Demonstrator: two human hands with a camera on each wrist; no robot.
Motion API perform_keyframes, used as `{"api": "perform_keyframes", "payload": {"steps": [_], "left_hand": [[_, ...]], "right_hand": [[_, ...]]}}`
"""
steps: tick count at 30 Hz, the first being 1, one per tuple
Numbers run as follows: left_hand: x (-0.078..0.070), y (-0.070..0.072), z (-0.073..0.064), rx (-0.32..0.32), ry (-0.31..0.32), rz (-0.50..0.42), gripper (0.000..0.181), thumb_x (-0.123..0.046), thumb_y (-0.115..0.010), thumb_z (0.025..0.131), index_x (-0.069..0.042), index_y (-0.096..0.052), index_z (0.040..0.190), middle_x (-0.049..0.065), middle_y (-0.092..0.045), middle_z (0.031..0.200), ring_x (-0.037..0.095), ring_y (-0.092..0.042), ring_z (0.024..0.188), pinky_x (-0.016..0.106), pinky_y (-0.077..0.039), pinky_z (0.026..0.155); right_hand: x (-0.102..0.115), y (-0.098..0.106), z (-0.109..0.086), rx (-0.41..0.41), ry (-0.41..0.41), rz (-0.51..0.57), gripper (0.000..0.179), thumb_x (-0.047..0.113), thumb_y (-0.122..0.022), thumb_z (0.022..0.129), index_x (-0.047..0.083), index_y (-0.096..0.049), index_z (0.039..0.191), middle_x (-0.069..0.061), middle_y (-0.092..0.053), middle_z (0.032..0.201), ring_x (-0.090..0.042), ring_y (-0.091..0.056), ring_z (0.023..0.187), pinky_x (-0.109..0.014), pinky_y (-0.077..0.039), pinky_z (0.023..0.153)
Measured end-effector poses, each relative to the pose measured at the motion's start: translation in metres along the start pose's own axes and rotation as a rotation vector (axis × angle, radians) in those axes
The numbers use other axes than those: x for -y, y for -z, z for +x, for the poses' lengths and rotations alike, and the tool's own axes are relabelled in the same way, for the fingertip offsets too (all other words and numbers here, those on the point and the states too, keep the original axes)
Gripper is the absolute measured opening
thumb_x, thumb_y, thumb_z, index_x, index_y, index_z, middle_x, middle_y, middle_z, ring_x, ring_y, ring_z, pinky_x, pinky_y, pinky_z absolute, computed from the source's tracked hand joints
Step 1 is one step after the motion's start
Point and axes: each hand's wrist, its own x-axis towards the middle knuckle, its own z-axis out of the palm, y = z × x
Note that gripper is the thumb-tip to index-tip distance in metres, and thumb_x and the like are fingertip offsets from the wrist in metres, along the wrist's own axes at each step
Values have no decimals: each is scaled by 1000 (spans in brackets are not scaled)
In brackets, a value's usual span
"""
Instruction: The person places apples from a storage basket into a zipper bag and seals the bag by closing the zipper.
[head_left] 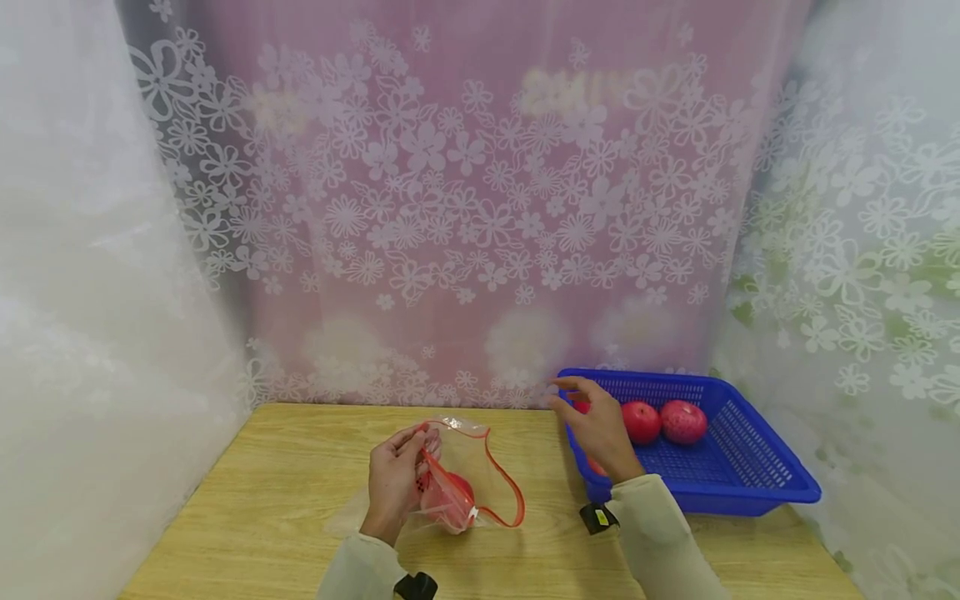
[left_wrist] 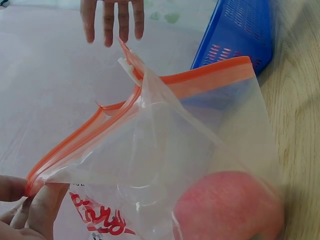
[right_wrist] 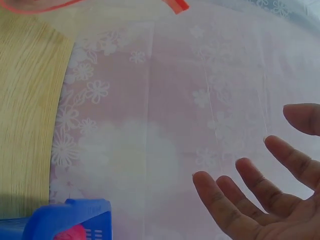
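Observation:
My left hand (head_left: 393,479) pinches the orange-red rim of a clear zip bag (left_wrist: 155,130) between thumb and fingers. The bag's mouth gapes, with a white slider at one end of the zip. Inside the bag lies a round red fruit, apparently an apple (left_wrist: 227,207), low against the table. My right hand (head_left: 600,429) hovers over the left side of a blue basket (head_left: 757,500), fingers spread and holding nothing. In the basket sit red apples (head_left: 683,422), some partly hidden behind the right hand.
The wooden table (head_left: 277,483) ends at a pinkish flowered curtain (head_left: 480,208) behind. Pale plastic sheets hang at the left and right sides. The basket stands at the table's right, close to the right-hand sheet (head_left: 862,333).

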Motion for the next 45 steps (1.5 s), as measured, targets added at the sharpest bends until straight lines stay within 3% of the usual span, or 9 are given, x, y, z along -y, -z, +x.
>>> {"api": "perform_keyframes", "payload": {"steps": [6, 19, 26, 33, 45], "left_hand": [[1, -1, 1, -1, 4, 5, 30, -6, -53, 99, 12, -58, 122, 16, -71, 103, 9, -69, 79, 18, -55, 61], [2, -3, 2, 1, 4, 11, 30, -6, -53, 99, 11, -59, 123, 15, -71, 103, 8, -69, 79, 17, -54, 61], [2, -4, 2, -6, 21, -2, 30, -5, -54, 98, 12, -59, 123, 15, -71, 102, 10, -69, 79, 21, -56, 65], [3, -4, 4, -10, 16, 9, 29, -5, -54, 98, 10, -60, 121, 15, -71, 103, 10, -69, 81, 23, -57, 67], [3, -4, 4, 2, 20, 4, 29, -6, -54, 98, 11, -60, 121, 15, -71, 102, 12, -70, 83, 23, -57, 68]], "right_hand": [[-7, 4, 2, 10, -33, 13, 41, 31, -67, 91, 8, -63, 125, -16, -59, 127, -35, -54, 117, -52, -48, 91], [-18, 17, 7, 10, -50, 50, 37, 25, -64, 95, 6, -60, 126, -18, -58, 128, -35, -54, 117, -50, -50, 90], [-27, 21, 7, 10, -60, 44, 36, 25, -64, 94, 6, -61, 125, -17, -59, 127, -32, -56, 116, -41, -50, 87], [-37, 24, 9, 27, -83, 44, 40, 27, -62, 95, 5, -58, 129, -18, -56, 132, -34, -53, 119, -50, -47, 95], [-52, 28, 11, 35, -135, 13, 44, 32, -61, 96, 5, -56, 130, -21, -54, 132, -38, -52, 119, -51, -47, 93]]}}
